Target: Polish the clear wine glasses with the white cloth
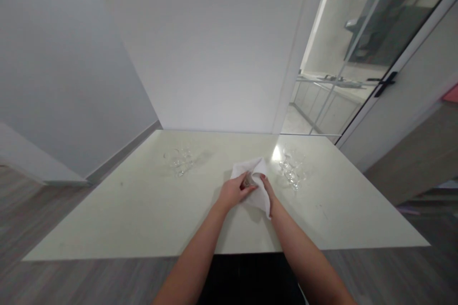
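L hand (234,191) fingers curled tight round small clear glass (247,180). R hand (266,188) pinches white square cloth (259,196) wrapped on it, thumb on top, other fingers hidden. Wiping prob goes best w/ firm glass grip, cloth turning. Glass sits mid pale glossy table (143,219), btwn left clear-glass cluster (179,161) & right clear-glass cluster (293,171).

Entry: one person, two arms in view.
1. The left hand (233,194) is bare; its nails are too small to read.
2. The left forearm (200,252) is bare along all its visible length.
3. The right hand (269,191) is bare, with one fingernail (263,177) painted dark red.
4. The right forearm (304,252) is bare and slim.
5. The dark shape (250,279) between the forearms is black, possibly clothing; cannot tell.
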{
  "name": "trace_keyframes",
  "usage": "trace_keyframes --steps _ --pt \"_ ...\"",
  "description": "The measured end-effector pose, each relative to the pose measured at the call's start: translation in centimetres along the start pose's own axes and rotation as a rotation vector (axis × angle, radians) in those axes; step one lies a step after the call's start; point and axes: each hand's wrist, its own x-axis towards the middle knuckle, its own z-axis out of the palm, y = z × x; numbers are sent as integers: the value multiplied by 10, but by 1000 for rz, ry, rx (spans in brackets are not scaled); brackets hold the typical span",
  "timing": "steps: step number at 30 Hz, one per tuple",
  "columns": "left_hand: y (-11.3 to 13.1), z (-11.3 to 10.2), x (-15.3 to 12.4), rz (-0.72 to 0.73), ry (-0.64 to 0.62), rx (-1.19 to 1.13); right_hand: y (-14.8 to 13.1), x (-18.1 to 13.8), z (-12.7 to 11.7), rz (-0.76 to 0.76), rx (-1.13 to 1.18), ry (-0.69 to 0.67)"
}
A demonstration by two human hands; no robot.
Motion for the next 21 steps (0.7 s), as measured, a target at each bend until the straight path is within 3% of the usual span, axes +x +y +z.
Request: trace_keyframes --steps 3,8,13,21 --pt "-6 6 -4 -27 1 -39 2 2 -2 37 64 -25" --pt "-16 -2 -10 -32 11 -102 5 5 5 28 23 -44" --pt "-13 -3 -10 -56 25 -179 4 2 8 14 50 -58" --pt "-3 -7 -12 -38 54 -383 0 7 12 39 173 109"
